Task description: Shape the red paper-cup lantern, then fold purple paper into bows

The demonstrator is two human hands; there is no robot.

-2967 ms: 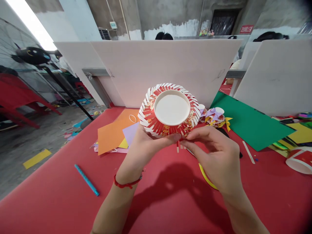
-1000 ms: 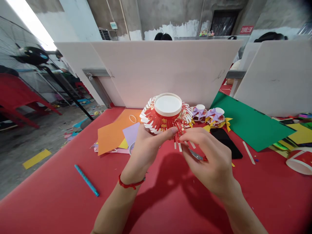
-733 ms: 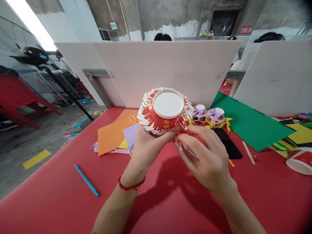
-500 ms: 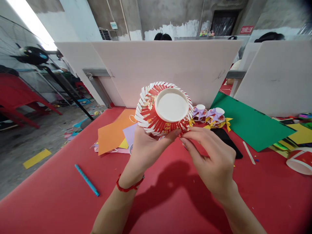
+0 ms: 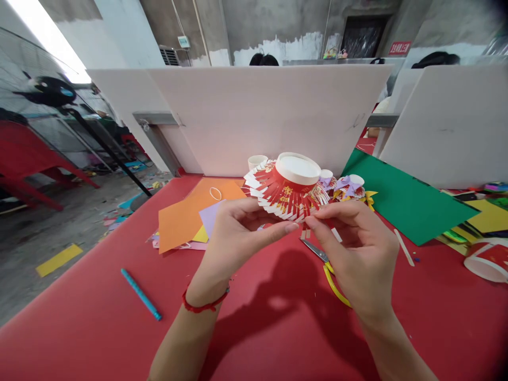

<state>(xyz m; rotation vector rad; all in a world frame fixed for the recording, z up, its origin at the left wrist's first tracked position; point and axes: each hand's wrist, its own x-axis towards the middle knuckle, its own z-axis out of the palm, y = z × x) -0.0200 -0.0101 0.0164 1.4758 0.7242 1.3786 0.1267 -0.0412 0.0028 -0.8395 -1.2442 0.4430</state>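
Observation:
A red and white paper cup (image 5: 291,188) hangs in the air between my hands, its round white base facing up and tilted. Its wall is cut into many strips that flare outward, with the white ends folded over along the rim. My left hand (image 5: 242,233) is closed on the rim from the left, thumb in front. At the near edge, my right hand (image 5: 353,248) pinches a strip between thumb and fingertips. On the table below lie scissors (image 5: 331,278) with yellow handles, partly behind my right hand.
Orange paper (image 5: 186,211) and a teal pen (image 5: 141,293) lie to the left on the red table (image 5: 99,338). Green card (image 5: 416,201), a white stick (image 5: 404,247) and another red paper cup (image 5: 490,259) are at right. Small decorated cups (image 5: 353,185) stand before the white partition (image 5: 257,111).
The cup has tipped and moved slightly right and down, showing more of its striped side. My right hand has shifted a little right. The scissors and a white cup behind have come into view.

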